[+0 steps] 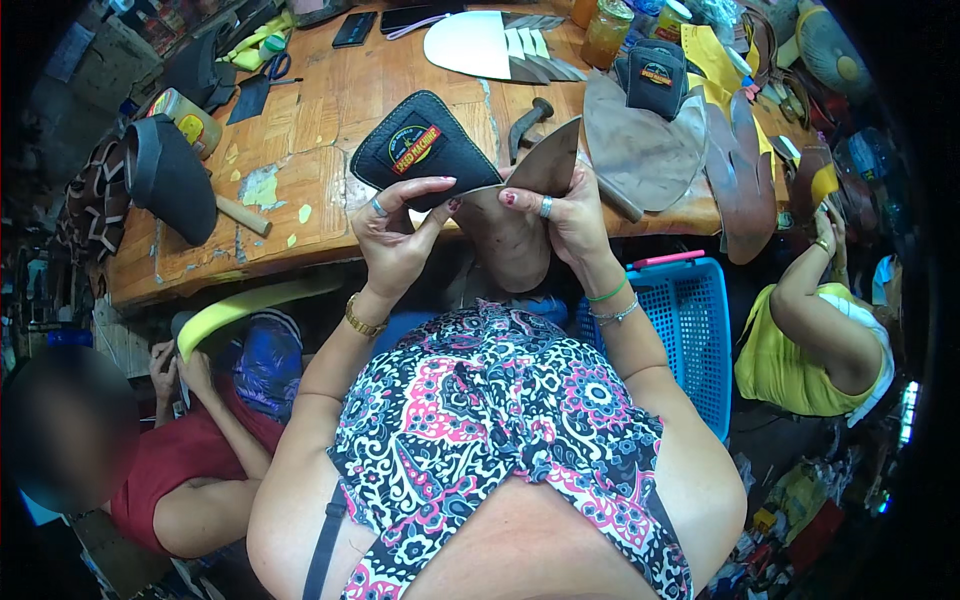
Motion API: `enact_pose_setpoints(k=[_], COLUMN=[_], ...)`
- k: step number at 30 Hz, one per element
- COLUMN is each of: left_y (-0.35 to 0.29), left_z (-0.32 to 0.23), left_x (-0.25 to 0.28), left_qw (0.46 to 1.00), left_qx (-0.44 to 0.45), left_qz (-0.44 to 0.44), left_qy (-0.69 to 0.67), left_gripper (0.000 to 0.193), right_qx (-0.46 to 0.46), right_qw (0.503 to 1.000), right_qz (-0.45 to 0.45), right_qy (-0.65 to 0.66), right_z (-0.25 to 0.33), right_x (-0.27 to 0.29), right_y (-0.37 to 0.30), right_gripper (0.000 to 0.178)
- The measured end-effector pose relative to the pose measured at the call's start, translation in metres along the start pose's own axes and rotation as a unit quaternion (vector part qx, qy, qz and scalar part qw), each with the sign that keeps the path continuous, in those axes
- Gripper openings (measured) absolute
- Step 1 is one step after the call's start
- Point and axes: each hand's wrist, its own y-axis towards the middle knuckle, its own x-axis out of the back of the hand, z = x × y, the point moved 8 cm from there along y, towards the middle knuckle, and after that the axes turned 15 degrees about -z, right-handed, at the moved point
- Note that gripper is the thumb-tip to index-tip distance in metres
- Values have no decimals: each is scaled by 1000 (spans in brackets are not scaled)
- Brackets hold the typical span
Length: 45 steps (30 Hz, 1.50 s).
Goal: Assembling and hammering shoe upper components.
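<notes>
My right hand (568,215) grips a brown leather piece (505,245) in front of me, thumb on its face. The leather curves, with one pointed flap rising past my right fingers and a rounded part hanging below the table edge. My left hand (395,235) pinches the left edge of that leather between thumb and index finger. Just beyond my left fingers is a black stitched panel (415,145) with a coloured patch, partly overlapped by that hand. A hammer (528,125) lies behind the leather, its handle mostly hidden.
On the wooden table (310,140) lie brown leather cutouts (645,150), a black pouch (652,78), a fanned stack of pieces (490,45), scissors (278,68) and jars (607,35). A blue basket (690,330) stands at my right. Co-workers sit on both sides.
</notes>
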Motion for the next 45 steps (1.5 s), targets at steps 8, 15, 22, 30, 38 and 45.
enact_pose_setpoints(k=[8,15,22,30,38,45], left_y=[6,11,25,41,-3,1], left_z=[-3,-4,-13,7,70,96], left_x=[-2,-4,-20,0,8,4], left_qw=[999,998,976,920,903,923], left_qx=[-18,-15,80,220,347,343], left_qz=[26,60,198,273,69,117], left_qy=[0,-3,48,-177,-245,-130], left_gripper=[25,27,43,115,97,78], right_qx=[-17,-14,39,-68,-60,-52], right_qw=[1000,1000,996,997,994,996], right_qz=[-4,-11,3,-26,-66,-57], right_qy=[17,12,-74,-16,59,53], right_z=[-4,-1,9,-7,-2,-5], right_x=[2,2,1,13,18,44], right_y=[6,6,8,0,-6,-20], right_gripper=[40,44,70,78,69,49])
